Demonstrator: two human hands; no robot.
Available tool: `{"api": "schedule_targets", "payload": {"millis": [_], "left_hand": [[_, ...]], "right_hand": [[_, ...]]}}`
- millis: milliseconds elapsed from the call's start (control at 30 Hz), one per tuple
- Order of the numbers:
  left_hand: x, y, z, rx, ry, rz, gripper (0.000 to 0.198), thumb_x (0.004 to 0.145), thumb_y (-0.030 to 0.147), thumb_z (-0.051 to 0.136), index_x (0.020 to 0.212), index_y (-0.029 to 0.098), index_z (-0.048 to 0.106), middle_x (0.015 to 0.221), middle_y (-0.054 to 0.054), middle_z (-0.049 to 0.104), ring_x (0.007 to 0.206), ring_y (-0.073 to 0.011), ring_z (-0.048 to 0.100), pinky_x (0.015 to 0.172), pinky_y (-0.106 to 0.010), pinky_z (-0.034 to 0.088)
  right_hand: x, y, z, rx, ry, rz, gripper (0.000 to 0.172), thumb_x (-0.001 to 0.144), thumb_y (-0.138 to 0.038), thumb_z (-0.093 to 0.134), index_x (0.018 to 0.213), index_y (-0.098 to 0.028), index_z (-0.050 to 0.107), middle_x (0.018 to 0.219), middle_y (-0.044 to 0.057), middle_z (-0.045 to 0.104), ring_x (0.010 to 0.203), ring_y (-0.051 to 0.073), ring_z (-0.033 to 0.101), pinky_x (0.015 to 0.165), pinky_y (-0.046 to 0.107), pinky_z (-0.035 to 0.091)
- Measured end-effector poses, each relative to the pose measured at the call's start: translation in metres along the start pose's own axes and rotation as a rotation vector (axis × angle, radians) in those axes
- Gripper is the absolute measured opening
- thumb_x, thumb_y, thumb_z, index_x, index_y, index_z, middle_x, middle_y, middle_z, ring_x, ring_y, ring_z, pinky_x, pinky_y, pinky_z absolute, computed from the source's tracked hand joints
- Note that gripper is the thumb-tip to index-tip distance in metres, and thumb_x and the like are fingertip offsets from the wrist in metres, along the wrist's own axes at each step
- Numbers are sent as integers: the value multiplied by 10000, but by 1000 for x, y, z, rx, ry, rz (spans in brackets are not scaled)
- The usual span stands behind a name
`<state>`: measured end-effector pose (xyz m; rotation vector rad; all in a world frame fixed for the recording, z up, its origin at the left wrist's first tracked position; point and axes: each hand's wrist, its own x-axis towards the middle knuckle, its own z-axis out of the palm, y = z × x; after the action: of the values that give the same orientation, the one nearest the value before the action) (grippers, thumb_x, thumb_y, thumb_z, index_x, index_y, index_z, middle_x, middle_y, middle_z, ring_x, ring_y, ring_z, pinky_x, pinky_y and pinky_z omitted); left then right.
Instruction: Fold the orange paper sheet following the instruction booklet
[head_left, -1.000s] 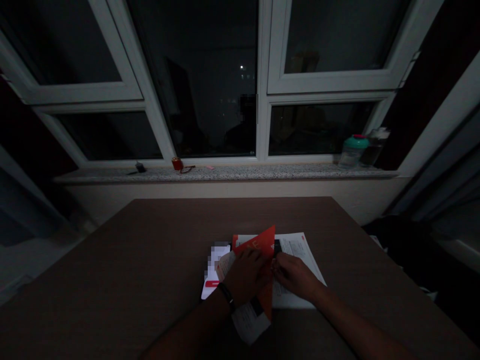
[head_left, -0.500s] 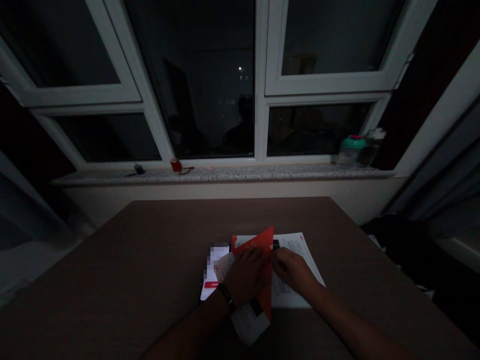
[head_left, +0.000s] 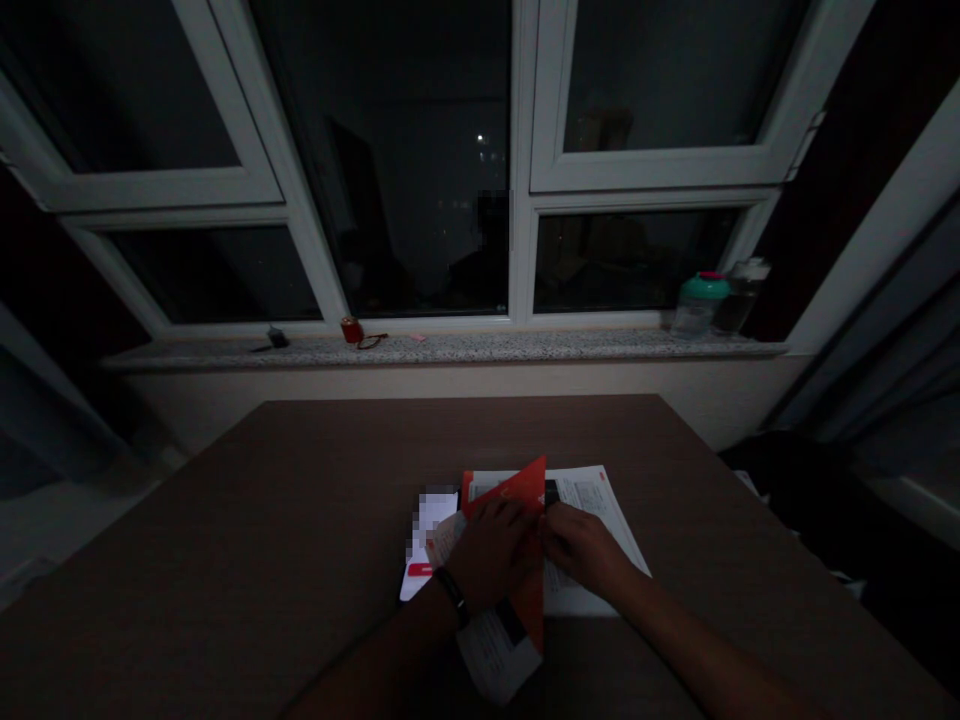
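Paper [head_left: 529, 488], orange-red and folded to a sharp point at its top, lies on the brown, finely grained table [head_left: 337, 490], over part of a white page [head_left: 600, 492]. On its left, a pale, text-covered corner overlaps a flat phone [head_left: 431, 508] with a lit screen. The left hand [head_left: 491, 545], a dark band [head_left: 452, 597] around its wrist, rests palm-down across the orange face, fingers extended and not gripping. Just below that hand, a white section shows small print and a black block. The orange ends rightward in a long, straight edge; there the right hand [head_left: 577, 540] is curled, fingertips touching it, though whether they pinch it I cannot tell. The page, thin and rectangular, spreads beneath and beyond this hand. Farther back, the speckled stone sill [head_left: 480, 347] carries a squat red jar [head_left: 351, 330] and, well to its right, a see-through bottle [head_left: 701, 310] with a teal lid.
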<state>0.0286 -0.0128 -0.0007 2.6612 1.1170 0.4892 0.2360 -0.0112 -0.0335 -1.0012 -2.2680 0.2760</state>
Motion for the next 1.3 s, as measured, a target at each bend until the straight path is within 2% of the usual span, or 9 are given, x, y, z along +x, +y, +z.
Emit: {"api": "schedule_targets", "payload": {"millis": [133,300,467,533,633,867,1000,1167,1300], "left_hand": [[-1,-5,5,25,-27,-6,474,887,333,671,1318,212,515,1363,-91,523,1275,-303,435,1079,-476,354],[-3,-10,12,44,-22,28,565,913,337,632,1425,204,432,1477,-109,442,1377,-303,352,1142,-503,273],[-3,-7,10,49,-8,58,421,957,347,553,1352,209,503,1419,-102,509,1339,-286,413,1138,-491,283],[-2,-6,9,47,0,56,420,964,347,543,1358,212,495,1405,-101,522,1335,-287,419,1135,-490,289],[-2,-7,10,44,1,56,454,959,340,561,1384,207,469,1413,-95,518,1336,-279,416,1133,-476,299],[-3,-10,11,46,-17,56,528,931,337,608,1417,219,439,1435,-92,490,1351,-290,387,1138,-484,285],[-4,-7,9,50,-17,48,496,925,338,609,1387,229,466,1418,-94,496,1330,-299,401,1119,-496,299],[-2,-2,5,17,-1,45,368,953,285,561,1313,223,511,1309,-69,567,1236,-266,471,1081,-447,346],[1,0,3,3,-9,18,326,943,285,579,1260,218,535,1258,-60,586,1195,-260,490,1053,-428,375]], "right_hand": [[3,2,0,-26,92,106,155,884,-92,491,799,-221,498,787,14,579,731,172,574,671,264,457],[1,1,-2,16,74,65,143,892,-106,481,809,-222,494,806,21,586,749,172,583,676,261,455],[-3,-2,-4,48,-35,-32,125,856,-97,522,842,-222,519,809,17,595,749,166,585,666,248,445],[-3,-2,-3,55,-49,-54,139,841,-83,530,833,-222,519,822,19,600,763,166,586,680,249,445],[-1,-1,-1,35,-14,-45,147,857,-84,523,803,-221,517,811,20,597,757,168,575,680,254,444],[5,1,-2,-48,80,109,145,880,-95,474,806,-217,494,783,27,576,726,185,562,658,276,444],[2,0,-3,-18,74,83,127,888,-107,470,832,-219,493,800,26,581,730,178,567,658,268,438],[-5,0,-1,2,16,-7,144,834,-82,514,815,-223,496,789,13,575,727,172,558,664,264,422],[-4,2,1,7,3,-11,159,817,-65,517,801,-221,500,794,13,576,730,169,558,656,253,421]]}}
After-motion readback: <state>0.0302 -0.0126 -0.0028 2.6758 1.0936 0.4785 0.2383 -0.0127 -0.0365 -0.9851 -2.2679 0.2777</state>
